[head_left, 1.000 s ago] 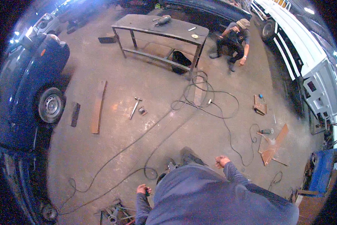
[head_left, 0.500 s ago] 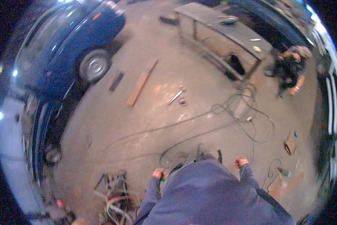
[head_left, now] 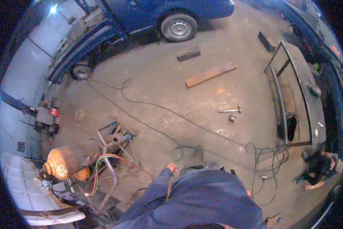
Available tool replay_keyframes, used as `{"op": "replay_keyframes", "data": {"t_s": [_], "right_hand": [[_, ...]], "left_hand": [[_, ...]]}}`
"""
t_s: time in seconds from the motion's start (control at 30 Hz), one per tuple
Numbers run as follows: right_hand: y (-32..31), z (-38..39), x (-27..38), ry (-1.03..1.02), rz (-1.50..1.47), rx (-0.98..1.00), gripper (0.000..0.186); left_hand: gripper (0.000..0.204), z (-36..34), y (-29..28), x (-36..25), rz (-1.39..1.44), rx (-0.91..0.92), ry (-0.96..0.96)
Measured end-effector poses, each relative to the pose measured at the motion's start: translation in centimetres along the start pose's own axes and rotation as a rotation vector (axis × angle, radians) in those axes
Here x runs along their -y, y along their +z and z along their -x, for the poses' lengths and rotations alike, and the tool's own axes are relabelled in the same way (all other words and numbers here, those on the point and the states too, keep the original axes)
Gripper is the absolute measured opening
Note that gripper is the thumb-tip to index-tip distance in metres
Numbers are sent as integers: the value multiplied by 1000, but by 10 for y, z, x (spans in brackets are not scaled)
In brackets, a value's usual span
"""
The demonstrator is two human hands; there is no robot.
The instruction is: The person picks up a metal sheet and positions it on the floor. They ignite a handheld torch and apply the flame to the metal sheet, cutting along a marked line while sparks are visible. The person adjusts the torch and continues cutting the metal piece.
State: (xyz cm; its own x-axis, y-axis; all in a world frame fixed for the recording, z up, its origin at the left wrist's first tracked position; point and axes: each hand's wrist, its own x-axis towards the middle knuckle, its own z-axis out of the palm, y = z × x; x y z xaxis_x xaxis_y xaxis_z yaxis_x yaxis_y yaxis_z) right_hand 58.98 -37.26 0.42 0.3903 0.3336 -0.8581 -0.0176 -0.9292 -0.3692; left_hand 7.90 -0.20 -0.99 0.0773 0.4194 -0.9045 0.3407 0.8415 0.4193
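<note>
My left hand (head_left: 172,168) hangs beside my body at the lower middle, its fingers curled in. Whether anything is inside them cannot be made out. A sliver of my right hand (head_left: 249,193) shows past the right side of my dark blue top; its fingers are hidden. Nearest to my left hand are a black cable (head_left: 156,133) looped on the floor and a metal-framed cart (head_left: 120,139) with an orange-and-brown gas cylinder (head_left: 70,158). Red and green hoses (head_left: 131,162) run from it. Neither hand touches these things.
A blue vehicle (head_left: 141,13) stands at the back. On the floor lie a wooden plank (head_left: 211,76), a dark block (head_left: 188,54) and a hammer (head_left: 230,110). A metal table (head_left: 301,72) stands at right, with a crouching co-worker (head_left: 318,166) beside it. More cable (head_left: 272,164) lies coiled nearby.
My view has turned left: the vehicle, plank and table have shifted right, and the cylinder cart has come fully into view. My right hand has become mostly hidden behind my body.
</note>
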Motion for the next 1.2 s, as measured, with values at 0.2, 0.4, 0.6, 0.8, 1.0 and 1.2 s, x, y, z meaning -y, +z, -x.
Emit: {"op": "replay_keyframes", "data": {"t_s": [0.2,0.4,0.6,0.8,1.0,1.2], "right_hand": [[6,-39,51,-366,791,20,25],[-6,-55,121,-139,98,-157,24],[31,-40,239,51,-641,-118,25],[75,-114,182,-378,71,-118,24],[101,-148,267,15,-274,66,22],[69,-208,354,-144,47,20,26]], "left_hand": [[42,-49,-37,-38,-945,-31,832],[39,-65,-37,-122,36,116,3],[37,-78,-95,-177,-44,52,-4],[36,-96,-81,-222,-131,122,-4],[35,-115,-98,-273,-317,119,91],[36,-163,-115,-355,-1178,240,696]]}}
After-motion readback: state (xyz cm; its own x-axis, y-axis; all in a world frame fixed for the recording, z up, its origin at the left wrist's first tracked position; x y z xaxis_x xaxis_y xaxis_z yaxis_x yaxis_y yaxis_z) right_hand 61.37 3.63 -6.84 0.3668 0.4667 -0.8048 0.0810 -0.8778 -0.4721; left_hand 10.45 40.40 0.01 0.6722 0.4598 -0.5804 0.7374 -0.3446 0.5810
